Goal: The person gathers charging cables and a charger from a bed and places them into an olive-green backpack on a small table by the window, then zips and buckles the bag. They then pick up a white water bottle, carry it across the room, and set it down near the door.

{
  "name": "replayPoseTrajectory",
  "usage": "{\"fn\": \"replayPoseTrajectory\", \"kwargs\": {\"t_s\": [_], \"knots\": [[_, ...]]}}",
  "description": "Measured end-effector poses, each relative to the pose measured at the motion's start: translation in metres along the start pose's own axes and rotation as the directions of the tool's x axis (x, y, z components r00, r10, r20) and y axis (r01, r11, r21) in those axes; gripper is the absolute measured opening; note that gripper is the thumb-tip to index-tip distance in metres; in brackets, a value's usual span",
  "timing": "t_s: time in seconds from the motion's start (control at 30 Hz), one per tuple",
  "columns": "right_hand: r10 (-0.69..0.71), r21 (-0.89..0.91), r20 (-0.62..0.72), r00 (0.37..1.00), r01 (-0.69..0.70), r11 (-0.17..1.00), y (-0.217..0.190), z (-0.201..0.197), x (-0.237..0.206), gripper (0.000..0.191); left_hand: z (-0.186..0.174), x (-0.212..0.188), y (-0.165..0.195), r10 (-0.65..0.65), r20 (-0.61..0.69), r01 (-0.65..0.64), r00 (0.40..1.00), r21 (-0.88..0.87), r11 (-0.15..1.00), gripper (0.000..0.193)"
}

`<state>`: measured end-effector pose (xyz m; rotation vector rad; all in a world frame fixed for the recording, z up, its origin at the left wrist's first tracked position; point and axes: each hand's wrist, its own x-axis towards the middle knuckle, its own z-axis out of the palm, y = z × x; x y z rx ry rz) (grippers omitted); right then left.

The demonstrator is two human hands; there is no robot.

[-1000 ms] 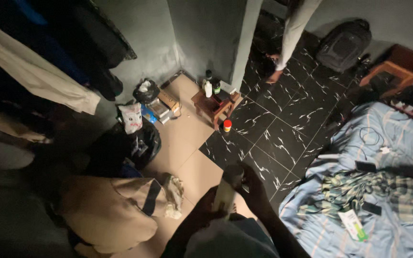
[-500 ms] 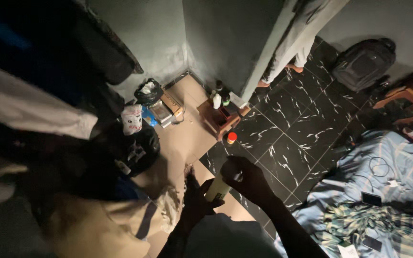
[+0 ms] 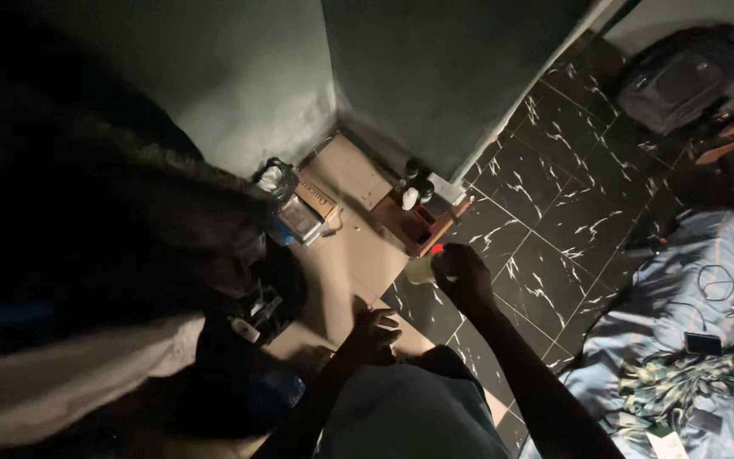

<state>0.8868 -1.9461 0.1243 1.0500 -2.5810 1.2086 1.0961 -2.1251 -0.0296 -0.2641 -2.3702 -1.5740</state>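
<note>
Compared with half a second earlier, we see our right hand [image 3: 462,276] has lifted up and away from our body, carrying a small pale bottle [image 3: 420,270] with it, while our left hand [image 3: 373,336] has dropped lower and now sits apart from the bottle instead of beside it; the view has also swung so that the standing person by the wall is gone from sight. The right fingers are curled closed around one end of the bottle. The left hand hangs below and to the left of those fingers, its fingers loosely spread and holding nothing. The bottle is a short, pale yellowish-green cylinder, dimly lit, with only the part sticking out past the fingers visible; we cannot tell whether it has a cap. Its long axis lies nearly level in the view, and the free end points left, away from the right fingers. Just beyond the fingertips, on the floor, stands a small wooden stool [image 3: 422,223] holding a few little bottles, with a red cap [image 3: 437,249] right above the knuckles. Farther left of the fingers lie a cardboard sheet [image 3: 358,246] and a clear container [image 3: 299,219]. To the right of the fingers, well apart, we see black marbled tiles [image 3: 554,221], a dark backpack [image 3: 681,72], and a blue checked bedsheet [image 3: 698,340] with a phone [image 3: 703,343] on it.
</note>
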Motion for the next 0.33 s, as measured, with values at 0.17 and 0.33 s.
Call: {"fn": "replayPoseTrajectory", "kwargs": {"t_s": [0.17,0.33], "knots": [[-0.176,-0.009,0.057,0.983,0.177,0.984,0.058,0.073,0.057,0.028,-0.018,0.021,-0.028,-0.588,0.19,0.589,0.786,-0.518,0.62,0.054],[-0.104,-0.102,0.176,0.979,0.124,0.987,0.09,0.14,0.098,0.028,-0.022,0.017,-0.045,-0.616,0.157,0.59,0.772,-0.537,0.602,0.055]]}}
